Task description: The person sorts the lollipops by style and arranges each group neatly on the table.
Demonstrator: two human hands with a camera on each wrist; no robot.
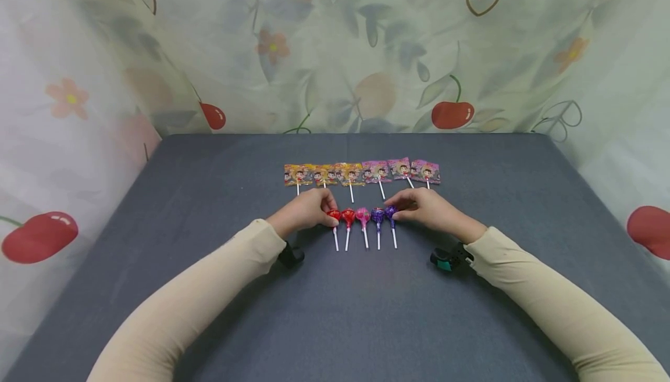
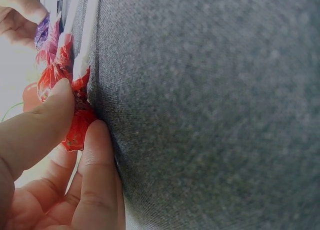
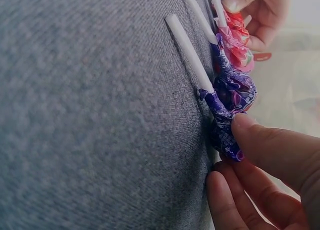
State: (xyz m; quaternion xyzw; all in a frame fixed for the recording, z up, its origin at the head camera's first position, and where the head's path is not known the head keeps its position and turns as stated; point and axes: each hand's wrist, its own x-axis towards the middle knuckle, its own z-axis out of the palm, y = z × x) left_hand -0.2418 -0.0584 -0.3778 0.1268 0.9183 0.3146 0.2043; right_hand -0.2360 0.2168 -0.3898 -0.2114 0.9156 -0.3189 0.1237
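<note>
A row of lollipops lies on the grey table, white sticks toward me. My left hand (image 1: 310, 210) pinches the leftmost red lollipop (image 2: 82, 127) between thumb and fingers. At the right end, the thumb and fingers of my right hand (image 1: 426, 207) pinch a purple lollipop (image 3: 225, 132) by its wrapped head. Between the hands lie another red lollipop (image 1: 348, 217), a pink lollipop (image 1: 363, 216) and a second purple lollipop (image 1: 377, 216). Their heads sit close together side by side.
Behind them is a second row of flat-packet lollipops: yellow packets (image 1: 298, 175) on the left, pink packets (image 1: 377, 171) on the right. The dark grey table (image 1: 340, 324) ends at a patterned curtain (image 1: 335, 50), with curtain on both sides too.
</note>
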